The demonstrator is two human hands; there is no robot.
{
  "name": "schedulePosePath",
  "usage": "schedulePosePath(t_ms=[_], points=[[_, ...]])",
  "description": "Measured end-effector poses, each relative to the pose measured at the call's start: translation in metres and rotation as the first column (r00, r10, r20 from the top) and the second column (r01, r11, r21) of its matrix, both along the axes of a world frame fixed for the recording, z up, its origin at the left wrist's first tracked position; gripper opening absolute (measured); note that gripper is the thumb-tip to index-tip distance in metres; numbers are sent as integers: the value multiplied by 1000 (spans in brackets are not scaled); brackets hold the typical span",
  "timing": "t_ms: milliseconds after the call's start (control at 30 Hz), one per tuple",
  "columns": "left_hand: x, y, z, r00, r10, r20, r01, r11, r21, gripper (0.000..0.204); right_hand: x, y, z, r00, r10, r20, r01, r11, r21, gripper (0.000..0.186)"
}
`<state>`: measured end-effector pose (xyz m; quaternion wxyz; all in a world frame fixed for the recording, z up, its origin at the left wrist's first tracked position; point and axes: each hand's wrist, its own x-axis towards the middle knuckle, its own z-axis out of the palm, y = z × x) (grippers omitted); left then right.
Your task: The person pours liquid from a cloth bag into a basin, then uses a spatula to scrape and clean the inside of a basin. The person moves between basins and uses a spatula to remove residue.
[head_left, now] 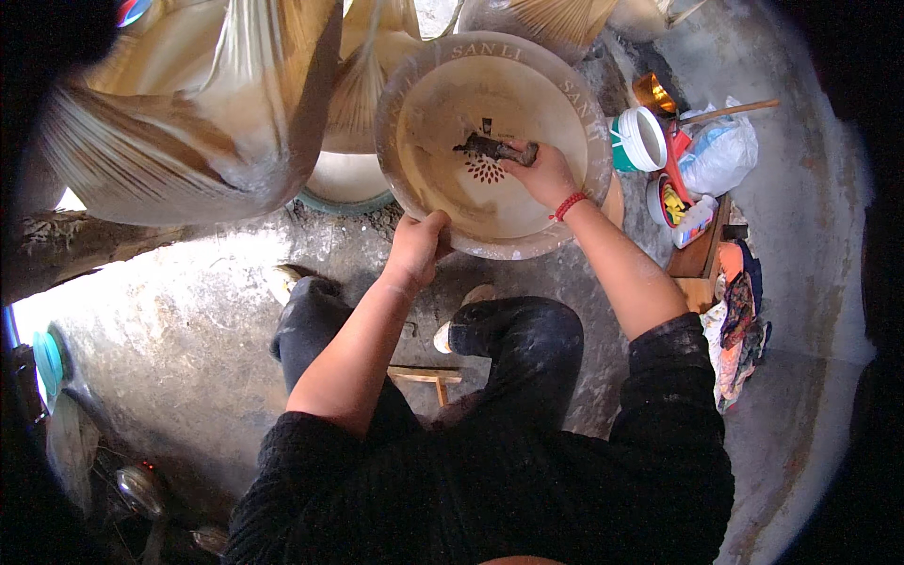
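A wide round basin (539,105) with a broad greyish rim is tipped up before me, its pale inside smeared brown and marked with a red dotted pattern. My left hand (420,247) is closed on its near left rim, the thumb on top and the fingers partly hidden beneath. Inside the basin, my right hand (548,177) grips a short, dark, ragged-ended brush-like tool (490,146). That tool lies close over the basin's bottom; whether it touches cannot be made out. A red beaded bracelet circles my right wrist.
Large draped cloths (212,122) hang at the left and back, above a pale-filled tub (347,181). At the right stand a white-and-green bucket (642,139), a plastic bag (723,155), a stick, a gold-coloured container (653,91) and folded fabrics (736,320). A wooden stool (426,375) shows between my legs.
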<state>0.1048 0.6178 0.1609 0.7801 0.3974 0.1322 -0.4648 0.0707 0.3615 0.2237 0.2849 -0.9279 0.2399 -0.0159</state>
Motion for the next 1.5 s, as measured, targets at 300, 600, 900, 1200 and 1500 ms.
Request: schedulePosePath(t_ms=[300, 600, 900, 1200, 1500], points=[[-3, -1, -6, 997, 56, 47, -53, 997, -54, 34, 7, 5, -25, 992, -75, 106, 58, 986, 154, 39], [-2, -2, -2, 999, 28, 41, -26, 999, -47, 31, -6, 24, 20, 982, -88, 167, 66, 989, 135, 36], [-1, 3, 5, 998, -3, 55, 3, 1000, -11, 32, -22, 27, 25, 984, -158, 87, 151, 985, 82, 41], [1, 8, 9, 995, -31, 91, 31, 1000, -2, 37, -31, 21, 23, 974, -170, 150, 138, 969, 206, 41], [4, 10, 6, 998, 14, 66, -12, 999, -31, 38, -32, 27, 47, 969, -195, 154, 190, 981, 46, 35]])
